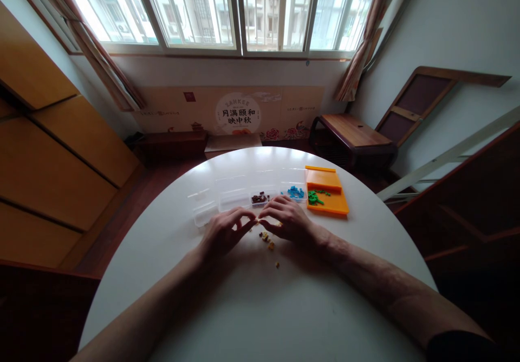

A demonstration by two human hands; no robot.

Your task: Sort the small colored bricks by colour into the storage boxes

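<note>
My left hand [227,229] and my right hand [286,217] meet fingertip to fingertip above the middle of the table. Both pinch at the same spot; whatever tiny pieces sit between the fingers are too small to name. Just below my right hand lies a loose cluster of small yellow and dark toy bricks [266,237], with one stray yellow piece [277,265] nearer to me. Behind the fingers stands a clear box of dark brown bricks [259,197]. Beyond my right knuckles, blue bricks [296,192] fill part of another clear box.
An orange tray [343,208] with green bricks [314,198] stands at the right. Clear plastic boxes with raised lids [233,198] line up at the left, one partly behind my left hand. The round white table [252,318] has a curved edge; a wooden stool [353,129] stands beyond it.
</note>
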